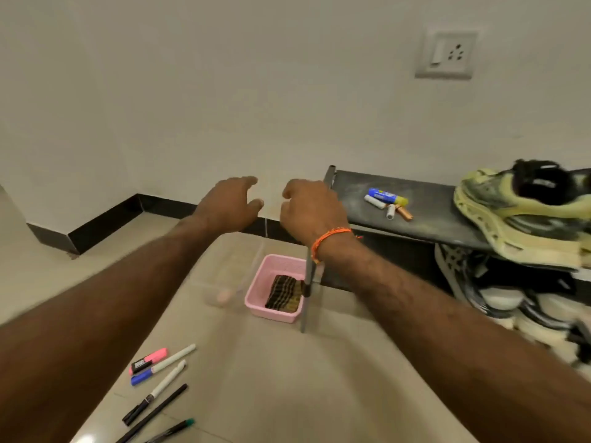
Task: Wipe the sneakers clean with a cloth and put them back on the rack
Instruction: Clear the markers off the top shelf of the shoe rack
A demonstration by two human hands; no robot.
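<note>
A pair of yellow-green sneakers (pixel 524 212) lies on the top shelf of a dark rack (pixel 425 215) at the right. A folded dark checked cloth (pixel 285 293) rests in a pink basket (pixel 260 284) on the floor beside the rack's front leg. My left hand (pixel 228 203) and my right hand (pixel 311 209) are stretched out in the air above the basket, a little apart, left of the rack's corner. Both hold nothing. The left hand's fingers are spread; the right hand's fingers curl loosely. An orange thread band circles my right wrist.
A glue stick and batteries (pixel 388 204) lie on the top shelf. More shoes (pixel 502 295) fill the lower shelf. Several pens and markers (pixel 156 378) are scattered on the tiled floor at lower left. A clear plastic container (pixel 224 279) stands left of the basket. A wall socket (pixel 446 54) is above.
</note>
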